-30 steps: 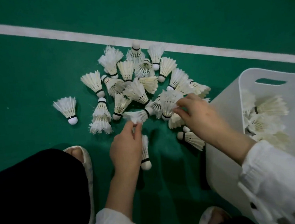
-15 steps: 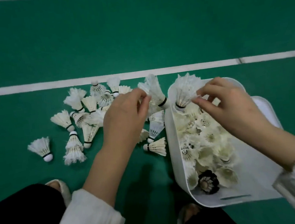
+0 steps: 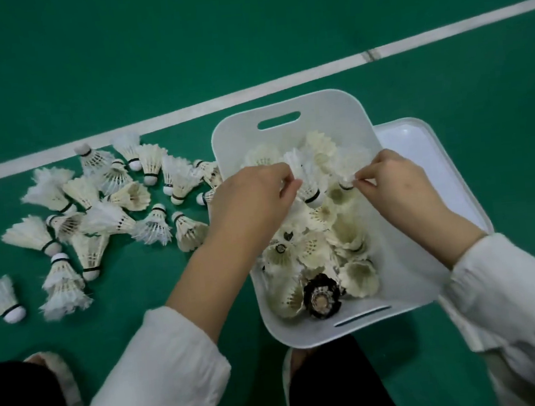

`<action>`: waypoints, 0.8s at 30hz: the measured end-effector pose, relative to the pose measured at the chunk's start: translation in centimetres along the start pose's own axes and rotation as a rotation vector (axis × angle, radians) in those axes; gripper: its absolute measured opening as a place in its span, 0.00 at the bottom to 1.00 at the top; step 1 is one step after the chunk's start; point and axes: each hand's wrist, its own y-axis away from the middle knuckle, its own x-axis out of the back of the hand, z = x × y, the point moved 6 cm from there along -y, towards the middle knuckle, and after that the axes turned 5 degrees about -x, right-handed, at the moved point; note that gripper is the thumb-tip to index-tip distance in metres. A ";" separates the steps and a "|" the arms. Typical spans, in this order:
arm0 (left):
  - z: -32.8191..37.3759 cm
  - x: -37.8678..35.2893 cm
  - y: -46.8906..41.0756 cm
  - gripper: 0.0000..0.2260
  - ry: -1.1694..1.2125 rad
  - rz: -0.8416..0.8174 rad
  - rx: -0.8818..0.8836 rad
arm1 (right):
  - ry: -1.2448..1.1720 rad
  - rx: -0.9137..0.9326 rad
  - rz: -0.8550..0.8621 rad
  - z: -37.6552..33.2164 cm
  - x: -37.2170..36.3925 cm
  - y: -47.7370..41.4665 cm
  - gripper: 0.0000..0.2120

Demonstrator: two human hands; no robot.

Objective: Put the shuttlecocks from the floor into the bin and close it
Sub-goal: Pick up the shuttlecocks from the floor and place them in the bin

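Both hands are over the open white bin (image 3: 284, 110), which sits on the green floor (image 3: 244, 26) at about 3 o'clock from the loose pile. The left hand (image 3: 252, 197) pinches one white shuttlecock (image 3: 304, 180) by its feathers, cork end down, thumb and fingers closed on it. The right hand (image 3: 397, 185) pinches a second shuttlecock (image 3: 346, 176) at its tip, fingers drawn together; that one is blurred. Half a second ago the same two were held at the bin's near-left rim; now they hang over the middle of the heap inside.

The bin holds well over a dozen cream shuttlecocks, too overlapped to count exactly, plus one dark shuttlecock (image 3: 321, 297) at the bin's 6 o'clock side. On the floor at 9 o'clock lie roughly twenty more in a pile (image 3: 108, 210), with a single stray (image 3: 1, 299) apart at the far left edge.

One white lid (image 3: 434, 162) lies flat just behind the bin at 3 o'clock. One white court line (image 3: 313, 72) crosses the floor at 12 o'clock. White sleeves cover both forearms.
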 end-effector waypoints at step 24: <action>1.1 -3.0 1.6 0.13 0.148 -0.144 -0.051 | -0.343 0.267 -0.159 -3.9 -0.1 2.4 0.05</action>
